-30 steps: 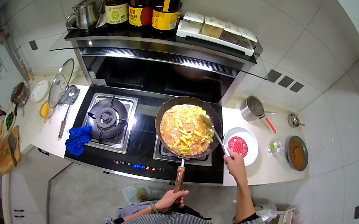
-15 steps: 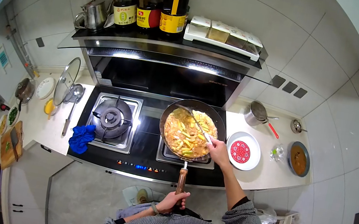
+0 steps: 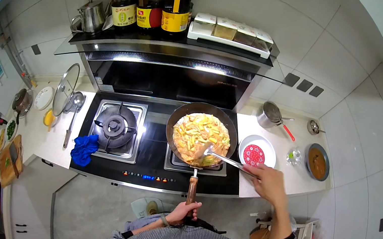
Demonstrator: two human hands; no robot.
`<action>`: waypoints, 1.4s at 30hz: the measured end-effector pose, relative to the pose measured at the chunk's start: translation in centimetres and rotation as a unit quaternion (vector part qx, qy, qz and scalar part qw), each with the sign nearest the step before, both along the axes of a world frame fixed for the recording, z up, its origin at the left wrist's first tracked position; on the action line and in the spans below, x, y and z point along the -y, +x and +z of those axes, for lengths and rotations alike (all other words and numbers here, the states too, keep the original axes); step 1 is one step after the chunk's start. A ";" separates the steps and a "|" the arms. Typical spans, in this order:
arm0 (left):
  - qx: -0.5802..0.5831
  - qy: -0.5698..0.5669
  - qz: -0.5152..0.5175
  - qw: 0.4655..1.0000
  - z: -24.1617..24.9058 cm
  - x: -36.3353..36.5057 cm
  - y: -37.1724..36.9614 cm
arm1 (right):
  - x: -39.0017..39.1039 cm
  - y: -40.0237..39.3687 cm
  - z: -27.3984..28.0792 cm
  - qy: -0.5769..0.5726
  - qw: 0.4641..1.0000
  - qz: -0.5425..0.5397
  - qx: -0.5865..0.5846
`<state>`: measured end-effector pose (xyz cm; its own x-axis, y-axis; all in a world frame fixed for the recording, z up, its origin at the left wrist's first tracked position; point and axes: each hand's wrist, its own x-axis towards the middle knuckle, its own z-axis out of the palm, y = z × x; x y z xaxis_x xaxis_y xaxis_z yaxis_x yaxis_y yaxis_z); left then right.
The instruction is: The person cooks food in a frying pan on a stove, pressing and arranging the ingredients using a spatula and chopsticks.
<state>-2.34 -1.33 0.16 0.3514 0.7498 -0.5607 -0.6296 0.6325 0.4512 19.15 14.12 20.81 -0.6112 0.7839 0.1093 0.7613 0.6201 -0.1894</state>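
A dark frying pan [image 3: 170, 142] stands on the right burner, filled with a yellow, green and orange stir-fry [image 3: 195, 133] in sauce. My left hand [image 3: 184, 212] is closed around the pan's wooden handle [image 3: 192, 190], which points toward my body. In my right hand [image 3: 267, 182], fingers closed, is the handle of a metal spatula [image 3: 226, 160]. The spatula's head rests in the food at the lower right part of the pan. Just right of the pan stands a white bowl [image 3: 271, 154] with a red patterned bottom, below and behind the spatula's handle.
The left burner [image 3: 115, 127] has a blue cloth [image 3: 85, 149] at its front corner. Left of it lie a ladle [image 3: 72, 119] and a glass lid [image 3: 65, 89]. On the right counter are a small saucepan [image 3: 269, 115] and a bowl of brown sauce [image 3: 317, 162]. Sauce bottles [image 3: 177, 4] line the hood.
My right hand has moved right and down, swinging the spatula's handle toward the right while its head moved to the pan's near side. My left hand keeps the pan handle.
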 end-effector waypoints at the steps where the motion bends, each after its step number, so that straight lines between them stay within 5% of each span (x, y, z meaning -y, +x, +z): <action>1: 0.003 0.000 0.003 1.000 0.0 0.0 0.0 | 0.7 0.3 1.6 -0.002 1.000 -0.001 0.000; 3: 0.007 0.001 0.004 1.000 0.0 0.0 0.0 | 1.7 0.7 4.2 -0.073 0.988 -0.091 0.098; 8: 0.014 0.006 0.013 1.000 -0.3 0.1 0.1 | 2.2 1.2 -0.4 -0.083 0.989 -0.087 0.082; 12: 0.015 0.001 0.015 1.000 -0.3 0.0 0.1 | 1.9 -2.1 -6.5 -0.090 0.992 -0.086 -0.006; 20: -0.003 -0.006 0.019 1.000 0.2 0.1 0.2 | 1.5 -4.1 -6.6 -0.160 0.954 -0.162 -0.197; 34: 0.001 -0.010 0.017 1.000 -0.2 0.2 0.3 | -0.1 -7.6 -11.7 0.026 0.980 -0.049 -0.189; 42: -0.007 -0.006 0.008 1.000 0.1 0.0 0.1 | -1.0 -7.2 -12.7 0.040 0.984 -0.102 -0.141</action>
